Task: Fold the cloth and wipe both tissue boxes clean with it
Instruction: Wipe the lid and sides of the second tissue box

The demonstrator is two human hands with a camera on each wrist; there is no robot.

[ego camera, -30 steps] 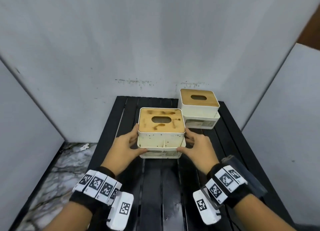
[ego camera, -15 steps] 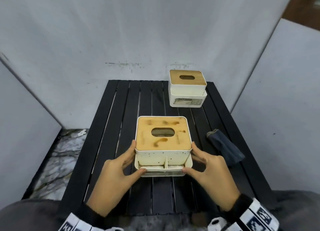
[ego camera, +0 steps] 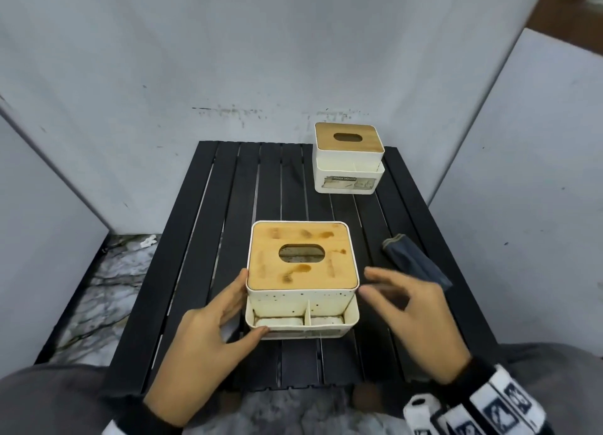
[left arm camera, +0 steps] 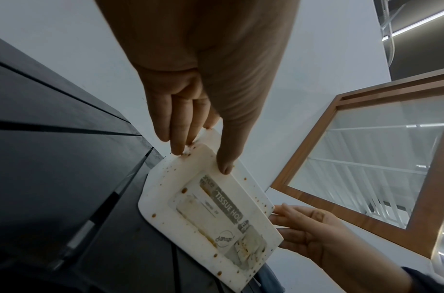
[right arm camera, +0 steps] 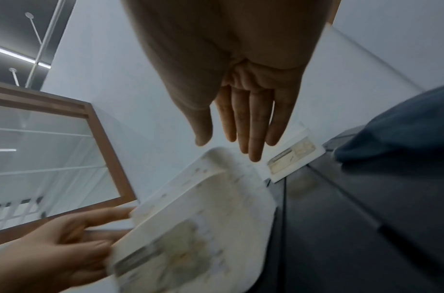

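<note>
The near tissue box (ego camera: 301, 265), white with a stained wooden lid, stands on the black slatted table (ego camera: 202, 238) close to its front edge; its spotted front face (left arm camera: 210, 214) shows in the left wrist view. My left hand (ego camera: 248, 302) rests against its left side with straight fingers, thumb on the front corner. My right hand (ego camera: 368, 281) hovers just right of the box, fingers spread and straight (right arm camera: 228, 148), touching nothing. A folded dark blue cloth (ego camera: 414, 263) lies on the table beyond the right hand. The second tissue box (ego camera: 347, 160) stands at the back right.
White panels wall in the table at the back and on both sides. A marbled floor (ego camera: 98, 287) shows left of the table. Bare slats lie between the two boxes and on the table's left half.
The near box has come from the table's middle toward me, to the front edge. My right hand has let go of its right side and moved off to the right.
</note>
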